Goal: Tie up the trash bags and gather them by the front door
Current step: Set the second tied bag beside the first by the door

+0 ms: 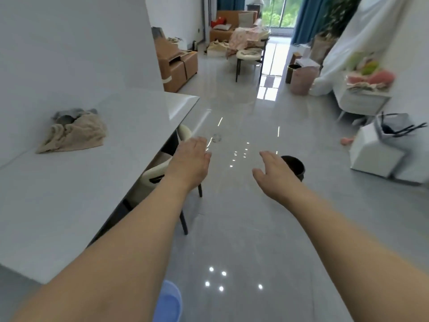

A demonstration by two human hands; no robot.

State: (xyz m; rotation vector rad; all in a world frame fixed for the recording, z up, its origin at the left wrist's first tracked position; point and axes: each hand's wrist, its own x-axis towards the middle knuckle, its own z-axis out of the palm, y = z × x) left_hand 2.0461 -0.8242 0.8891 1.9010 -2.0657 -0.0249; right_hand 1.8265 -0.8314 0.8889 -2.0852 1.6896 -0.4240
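Note:
Both my arms reach forward over the glossy grey floor. My left hand (191, 159) is held flat with straight fingers and holds nothing. My right hand (275, 169) is spread with relaxed fingers, also holding nothing. Just beyond my right hand a small dark bin (296, 167) stands on the floor, partly hidden by that hand. Farther back on the right stands a pink bin (301, 81) with a dark bin (291, 73) beside it. A white box (376, 154) at the right carries a grey bag with black straps (394, 127).
A white table (69, 182) with a beige cloth (74, 133) fills the left; cream chairs (157, 173) are tucked under it. A blue object (169, 303) lies near my feet. A brown sofa (178, 66), stools and a cluttered living area lie ahead.

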